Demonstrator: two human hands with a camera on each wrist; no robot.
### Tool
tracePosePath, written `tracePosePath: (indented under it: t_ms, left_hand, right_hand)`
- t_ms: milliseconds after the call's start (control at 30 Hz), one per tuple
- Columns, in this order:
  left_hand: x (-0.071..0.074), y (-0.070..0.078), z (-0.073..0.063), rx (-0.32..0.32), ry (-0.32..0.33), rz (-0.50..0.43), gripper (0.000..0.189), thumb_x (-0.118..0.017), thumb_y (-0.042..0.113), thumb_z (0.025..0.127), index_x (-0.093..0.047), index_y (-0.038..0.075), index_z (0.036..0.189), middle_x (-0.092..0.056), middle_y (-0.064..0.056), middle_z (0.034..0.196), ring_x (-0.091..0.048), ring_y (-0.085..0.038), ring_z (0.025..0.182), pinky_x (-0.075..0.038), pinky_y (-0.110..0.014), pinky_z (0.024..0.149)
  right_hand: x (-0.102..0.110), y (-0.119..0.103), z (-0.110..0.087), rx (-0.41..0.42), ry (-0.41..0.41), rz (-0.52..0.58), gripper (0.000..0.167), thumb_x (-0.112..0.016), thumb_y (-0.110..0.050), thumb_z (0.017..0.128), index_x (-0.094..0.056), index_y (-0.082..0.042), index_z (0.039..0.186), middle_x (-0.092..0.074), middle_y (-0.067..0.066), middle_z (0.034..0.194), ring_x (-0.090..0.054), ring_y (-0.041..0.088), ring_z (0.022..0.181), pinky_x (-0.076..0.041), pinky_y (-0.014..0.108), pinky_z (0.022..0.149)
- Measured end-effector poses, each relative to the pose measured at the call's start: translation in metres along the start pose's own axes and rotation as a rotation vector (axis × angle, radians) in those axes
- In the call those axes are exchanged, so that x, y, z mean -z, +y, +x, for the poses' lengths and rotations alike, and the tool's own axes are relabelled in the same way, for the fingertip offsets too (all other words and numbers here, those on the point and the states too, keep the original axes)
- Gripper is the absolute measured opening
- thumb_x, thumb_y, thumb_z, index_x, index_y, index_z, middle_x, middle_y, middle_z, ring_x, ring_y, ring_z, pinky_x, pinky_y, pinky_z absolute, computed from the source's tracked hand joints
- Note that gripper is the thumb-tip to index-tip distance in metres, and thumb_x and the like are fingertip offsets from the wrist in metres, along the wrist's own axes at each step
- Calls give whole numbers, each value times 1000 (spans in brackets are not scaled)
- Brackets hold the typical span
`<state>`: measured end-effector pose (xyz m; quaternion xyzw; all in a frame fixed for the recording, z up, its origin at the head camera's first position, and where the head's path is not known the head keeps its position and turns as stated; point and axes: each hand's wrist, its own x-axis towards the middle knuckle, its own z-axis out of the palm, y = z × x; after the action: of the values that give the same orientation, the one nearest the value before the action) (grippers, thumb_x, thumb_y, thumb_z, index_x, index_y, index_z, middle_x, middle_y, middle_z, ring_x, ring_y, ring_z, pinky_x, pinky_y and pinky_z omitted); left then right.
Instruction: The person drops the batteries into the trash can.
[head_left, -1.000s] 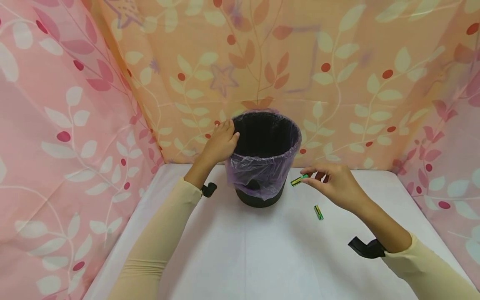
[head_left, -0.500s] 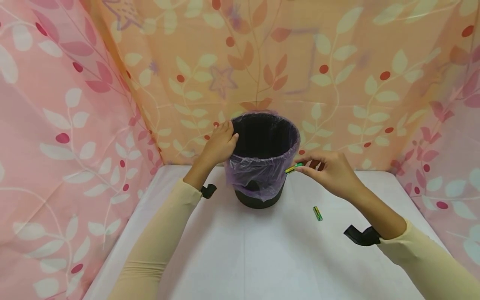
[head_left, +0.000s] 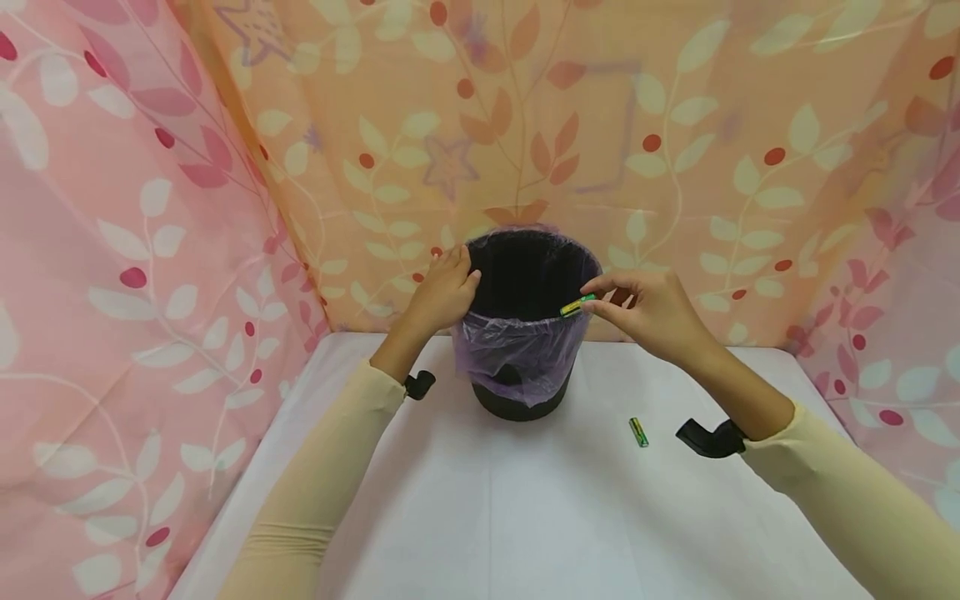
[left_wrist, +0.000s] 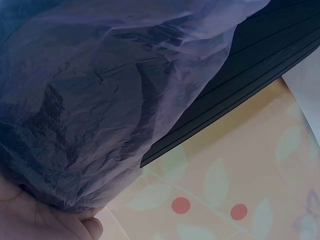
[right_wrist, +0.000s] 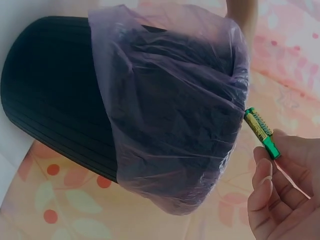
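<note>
A black trash bin, lined with a thin purple plastic bag folded over its rim, stands upright on the white table. My left hand holds the bin's left rim, its thumb at the opening; in the left wrist view its fingers lie against the bag. Between thumb and fingertips, my right hand pinches a green and gold battery at one end. The battery's free end overlaps the bin's front right rim in the head view and appears right beside the bag's edge in the right wrist view.
Another green battery lies on the white tabletop, right of the bin and below my right hand. Behind the bin hangs an orange leaf-patterned cloth, with a pink patterned cloth along the left side.
My right hand has lifted the battery up and leftward, from beside the bin to its rim. The left hand stays on the rim, and the other battery lies where it was.
</note>
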<state>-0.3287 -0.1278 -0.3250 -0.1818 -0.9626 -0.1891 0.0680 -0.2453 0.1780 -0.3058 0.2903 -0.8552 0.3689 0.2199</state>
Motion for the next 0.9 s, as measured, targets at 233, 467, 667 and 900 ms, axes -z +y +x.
tracePosePath:
  t_ms: [233,467,667,900]
  left_hand:
    - [0,0,-2,-4,8,8,63,-30,32,110,-19,-8,158,-15,-22,167,-9,-33,155,-4,-44,126]
    - [2,-1,-4,1,14,-7,63,-31,31,110,-19,-8,158,-16,-22,167,-9,-33,156,-1,-43,126]
    - [2,-1,-3,3,2,1,63,-31,31,110,-18,-7,158,-13,-20,167,-8,-33,156,-2,-44,126]
    - [3,0,-2,7,3,-10,62,-31,30,110,-17,-6,159,-12,-20,168,-7,-32,156,2,-39,126]
  right_hand:
    - [-2,2,17,-23,2,15,14,-82,-12,87,-80,-10,101,-72,2,75,-65,13,61,-43,19,46]
    - [-7,0,35,-107,-19,12,14,-81,-15,88,-80,-11,102,-71,3,79,-65,17,60,-48,23,47]
    - [-12,8,47,-145,-52,-7,15,-81,-15,88,-80,-8,102,-72,5,83,-64,23,58,-50,25,45]
    - [-19,15,54,-171,-45,-7,17,-81,-17,88,-80,-7,102,-75,7,85,-65,17,65,-49,22,47]
